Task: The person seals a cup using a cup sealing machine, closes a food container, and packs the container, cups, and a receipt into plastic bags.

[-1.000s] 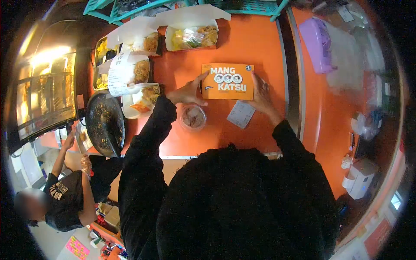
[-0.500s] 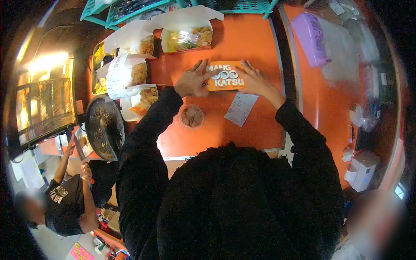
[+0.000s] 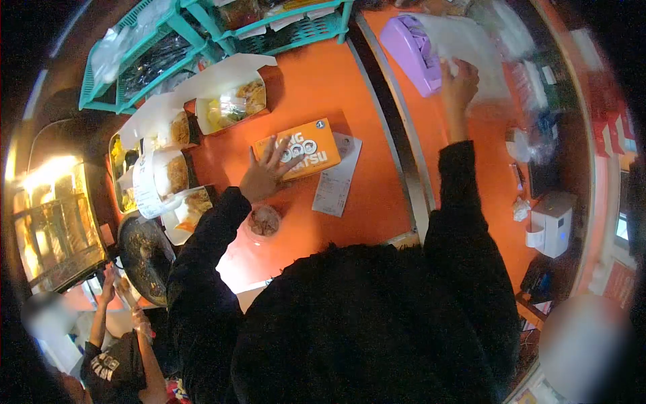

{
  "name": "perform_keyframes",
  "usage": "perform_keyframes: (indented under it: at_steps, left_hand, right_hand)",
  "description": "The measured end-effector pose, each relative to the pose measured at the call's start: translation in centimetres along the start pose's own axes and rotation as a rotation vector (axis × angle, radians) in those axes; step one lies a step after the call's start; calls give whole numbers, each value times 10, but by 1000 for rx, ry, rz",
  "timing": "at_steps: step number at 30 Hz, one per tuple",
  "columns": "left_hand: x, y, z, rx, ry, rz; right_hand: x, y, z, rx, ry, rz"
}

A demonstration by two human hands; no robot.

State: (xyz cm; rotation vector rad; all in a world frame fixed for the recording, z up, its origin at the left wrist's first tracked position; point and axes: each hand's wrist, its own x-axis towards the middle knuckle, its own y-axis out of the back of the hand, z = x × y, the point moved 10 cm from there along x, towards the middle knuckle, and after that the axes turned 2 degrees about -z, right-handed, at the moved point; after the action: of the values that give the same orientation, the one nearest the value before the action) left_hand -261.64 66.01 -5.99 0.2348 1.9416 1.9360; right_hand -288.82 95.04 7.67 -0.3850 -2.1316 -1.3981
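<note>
A closed orange takeout box (image 3: 316,139) with white lettering sits on the orange counter. My left hand (image 3: 264,176) lies across its left side, fingers spread and holding nothing. Partly under the box's right edge is a printed receipt (image 3: 334,183). My right hand (image 3: 459,86) reaches to the far right, at the front end of a purple tape dispenser (image 3: 408,54). Its fingers are curled together; whatever is between them is too small to make out. A small round tub with a clear rim (image 3: 264,221) stands below my left hand.
Open takeout boxes with food (image 3: 232,106) line the left side. Teal baskets (image 3: 282,32) stand at the back. A dark round pan (image 3: 145,259) and a lit glass cabinet (image 3: 57,222) are at left, near a co-worker (image 3: 124,357). A white device (image 3: 553,225) sits at right.
My right hand has left the takeout box and moved right to the tape dispenser. My left hand stays on the box, which now looks tilted and overlaps the receipt. The view has turned.
</note>
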Motion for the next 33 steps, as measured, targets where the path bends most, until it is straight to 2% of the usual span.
perform_keyframes:
  at_steps: [1,2,3,4,5,7,8,10,13,14,16,17,19,20,21,22,23,24,26,27,28,29,30,32,33]
  left_hand:
    - [3,-4,-1,-15,-7,-25]
    - [5,-10,-2,-7,-11,-21]
    - [7,-19,-3,52,-4,-18]
    - [10,-20,-4,111,4,-17]
    - [12,-22,-5,117,2,-17]
    - [14,-17,-3,58,33,21]
    - [14,-16,-1,59,27,16]
    - [17,-5,-2,-103,44,64]
    - [17,-12,-6,-140,115,6]
    - [16,-15,-4,-139,111,-1]
    - [18,-11,-4,-140,84,97]
    - [19,-13,-4,-140,80,100]
    - [19,-16,-6,-166,75,108]
    - [17,-20,-5,-165,78,98]
    - [16,-23,-3,-126,77,85]
    - [18,-23,-6,-82,88,79]
    - [15,-18,-6,-110,98,135]
    - [14,-19,-8,-111,124,123]
    - [15,-24,-7,20,103,52]
    - [14,-15,-1,41,36,175]
    - [14,-20,-3,44,39,172]
    - [15,-29,-7,11,61,160]
    - [16,-33,-10,-20,82,149]
    - [15,-32,-7,59,70,130]
    - [14,-33,-5,135,58,106]
  right_hand:
    - [9,-10,30,-192,-140,-126]
    - [19,-19,56,-192,-144,-117]
    - [17,-69,88,154,-220,-447]
    - [3,-100,81,509,-285,-772]
    - [4,-101,85,513,-287,-768]
    - [1,-72,56,813,-349,-703]
    - [-7,-65,54,815,-357,-701]
    - [-19,-55,74,985,-630,-555]
    - [-32,-74,127,1071,-594,-644]
    - [-45,-80,133,1072,-602,-644]
    - [-45,-69,114,363,-72,-685]
    - [-47,-71,115,360,-73,-681]
    - [-38,-48,87,143,64,-406]
    - [-47,-49,97,149,60,-413]
    - [-55,-51,126,269,-22,-341]
    - [-51,-47,119,396,-93,-266]
    - [-61,-50,120,552,-242,-327]
    - [-81,-29,92,700,-400,-396]
    - [-147,-29,-2,927,-461,-695]
    - [-182,-29,-56,1022,-502,-820]
    - [-204,-22,-118,957,-313,-971]
    - [-245,-46,-146,973,-320,-1058]
    - [-277,-64,-162,1083,-521,-1057]
    - [-308,-95,-170,922,-472,-915]
    - [-317,-103,-175,925,-472,-914]
